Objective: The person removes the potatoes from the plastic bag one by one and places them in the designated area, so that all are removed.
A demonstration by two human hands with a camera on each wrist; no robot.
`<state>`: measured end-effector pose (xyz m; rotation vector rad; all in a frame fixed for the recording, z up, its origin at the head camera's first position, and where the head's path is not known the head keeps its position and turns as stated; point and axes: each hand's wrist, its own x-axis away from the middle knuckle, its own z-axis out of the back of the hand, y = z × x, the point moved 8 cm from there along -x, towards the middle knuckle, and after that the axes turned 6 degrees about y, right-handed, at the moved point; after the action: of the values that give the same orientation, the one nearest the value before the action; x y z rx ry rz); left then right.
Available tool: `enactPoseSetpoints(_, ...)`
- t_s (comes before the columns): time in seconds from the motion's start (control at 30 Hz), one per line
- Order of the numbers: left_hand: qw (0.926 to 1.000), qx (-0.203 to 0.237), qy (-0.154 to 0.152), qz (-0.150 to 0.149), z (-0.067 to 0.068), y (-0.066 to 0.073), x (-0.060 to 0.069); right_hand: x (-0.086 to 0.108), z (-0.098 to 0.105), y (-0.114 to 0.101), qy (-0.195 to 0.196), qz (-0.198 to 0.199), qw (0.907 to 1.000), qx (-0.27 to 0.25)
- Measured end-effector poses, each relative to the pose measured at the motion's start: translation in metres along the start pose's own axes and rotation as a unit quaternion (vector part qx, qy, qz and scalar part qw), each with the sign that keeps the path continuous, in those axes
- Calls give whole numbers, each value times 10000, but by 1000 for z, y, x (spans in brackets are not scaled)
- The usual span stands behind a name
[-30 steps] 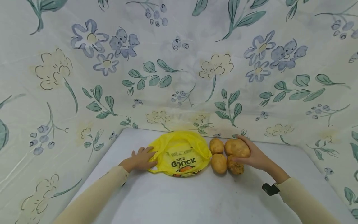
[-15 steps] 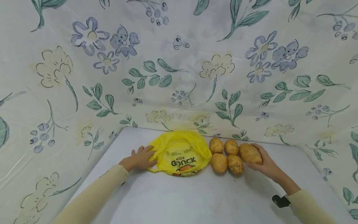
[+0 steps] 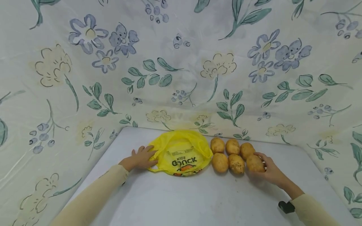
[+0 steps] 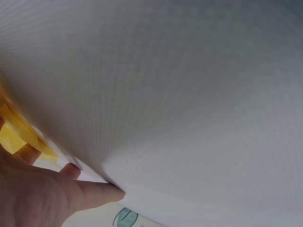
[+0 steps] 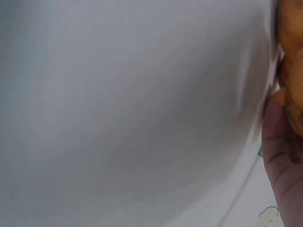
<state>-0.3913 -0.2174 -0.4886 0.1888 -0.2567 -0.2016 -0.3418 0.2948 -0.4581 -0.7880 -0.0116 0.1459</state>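
Observation:
My left hand (image 3: pixel 141 158) rests with spread fingers on the left edge of a yellow plastic bag (image 3: pixel 185 157), whose mouth gapes. In the left wrist view, the thumb (image 4: pixel 102 195) lies straight along the white surface, beside yellow plastic (image 4: pixel 21 132). My right hand (image 3: pixel 272 171) grips a potato (image 3: pixel 254 163) at the front right of a cluster of potatoes. Behind it sits another potato (image 3: pixel 247 150). More stand to its left in two rows, such as a knobbly potato (image 3: pixel 236 164). The right wrist view shows only part of the held potato (image 5: pixel 294 104).
Everything lies on a white tabletop (image 3: pixel 181 201). A floral sheet (image 3: pixel 181 78) rises behind the table's back edge and along both sides. A dark strap piece (image 3: pixel 286 207) hangs at the right sleeve.
My right hand has moved rightward from the back row, then slightly toward me with a potato. A third potato now shows in the back row. The left hand stays on the bag.

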Motion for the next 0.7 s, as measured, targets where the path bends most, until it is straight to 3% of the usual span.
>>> enactPoseSetpoints(0.4,10000,52,-18,-19,-1,5,2,4,-8,6,-238,1,9996,165)
enactPoseSetpoints(0.7,10000,-55,-55,18,7,-1,0,-6,-12,4,-199,87,9978,619)
